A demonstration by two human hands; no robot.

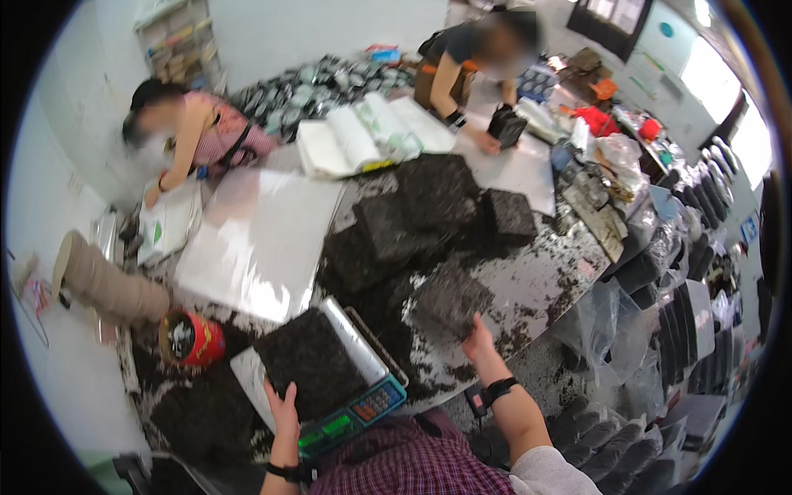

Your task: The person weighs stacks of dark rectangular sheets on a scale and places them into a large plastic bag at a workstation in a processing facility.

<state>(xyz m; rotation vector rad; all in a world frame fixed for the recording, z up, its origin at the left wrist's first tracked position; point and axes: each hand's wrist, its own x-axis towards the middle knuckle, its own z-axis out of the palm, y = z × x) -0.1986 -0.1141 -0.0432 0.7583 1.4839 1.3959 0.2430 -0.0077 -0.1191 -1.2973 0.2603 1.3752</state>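
A dark, flaky square slab (312, 365) lies on the metal pan of a teal digital scale (356, 414) right before me. My left hand (283, 405) is at that slab's near left edge, thumb over the top and fingers along the side. Off to the right, my right hand (479, 341) grips the near corner of another dark slab (451, 300), slightly blurred, over the crumb-strewn table (544, 278). Whether this slab touches the tabletop I cannot tell. Beyond it rises a pile of several similar slabs (421, 204). The scale's green display is lit.
Clear plastic sheets (260, 241) lie left of the pile. A red tin (193, 339) and stacked tan containers (111, 278) stand at the left. Two people (204, 130) (455, 74) work across the table, one holding a dark block (507, 127). Bagged dark packs (693, 328) line the right.
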